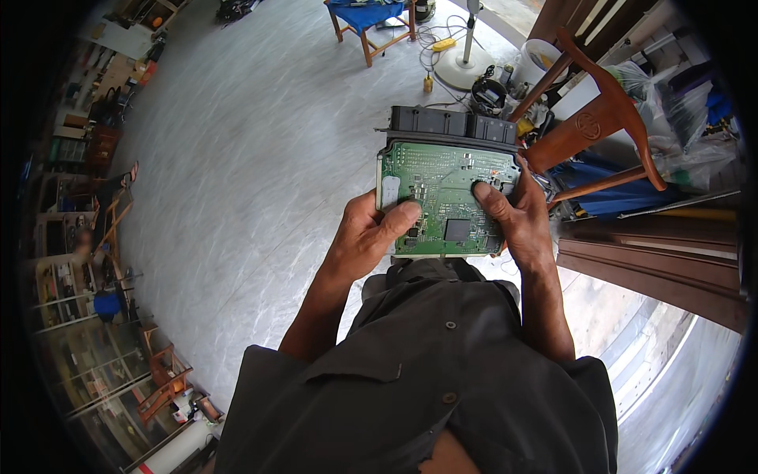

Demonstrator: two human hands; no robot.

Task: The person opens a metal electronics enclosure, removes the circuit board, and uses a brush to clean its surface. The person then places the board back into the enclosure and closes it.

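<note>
Between my two hands is a green circuit board (442, 193) with black connector housings (442, 121) along its far edge. A large dark square chip (456, 230) sits toward the board's near side. My left hand (371, 229) grips the left edge, its thumb lying over the board's face. On the other side my right hand (521, 217) holds the right edge, with the thumb pressed on the upper right part. The fingers of both hands are mostly hidden beneath the board. A pale label (390, 192) shows near the left edge.
To the right stands a wooden chair (592, 126) beside plastic bags and a white bucket (543, 62). A round white stand base (464, 71), loose cables and a blue-seated stool (367, 16) are farther off. Cluttered shelves (87, 347) line the far left.
</note>
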